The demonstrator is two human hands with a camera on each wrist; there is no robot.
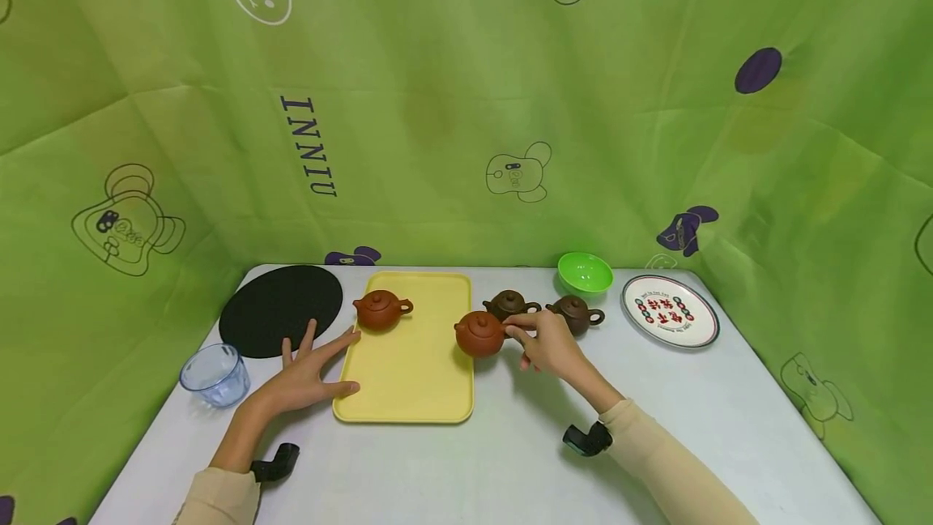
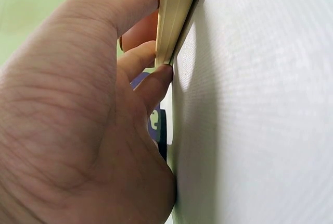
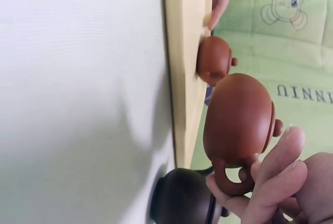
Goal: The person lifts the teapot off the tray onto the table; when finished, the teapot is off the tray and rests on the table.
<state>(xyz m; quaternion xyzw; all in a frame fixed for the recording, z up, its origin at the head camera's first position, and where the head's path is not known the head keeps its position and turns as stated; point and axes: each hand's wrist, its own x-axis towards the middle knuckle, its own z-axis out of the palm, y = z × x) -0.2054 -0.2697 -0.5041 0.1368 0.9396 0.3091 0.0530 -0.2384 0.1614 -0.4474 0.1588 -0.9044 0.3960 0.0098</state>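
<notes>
My right hand point(image 1: 548, 343) pinches the handle of a reddish-brown clay teapot point(image 1: 479, 335), holding it above the table at the right edge of a yellow tray point(image 1: 408, 379). In the right wrist view this teapot point(image 3: 238, 120) hangs clear of the tray, its lid on. A second reddish teapot point(image 1: 379, 310) stands on the tray's upper left part. My left hand point(image 1: 302, 379) rests at the tray's left edge with fingers spread, thumb and fingertips touching the rim point(image 2: 174, 15). Two dark brown teapots, one point(image 1: 510, 305) partly behind the held teapot and another point(image 1: 574, 314), stand right of the tray.
A black round mat point(image 1: 280, 310) lies at the back left, with a clear blue glass bowl point(image 1: 217, 377) before it. At the back right are a green bowl point(image 1: 585, 274) and a white plate point(image 1: 670, 312) with red characters. Green cloth point(image 1: 408, 104) walls the table.
</notes>
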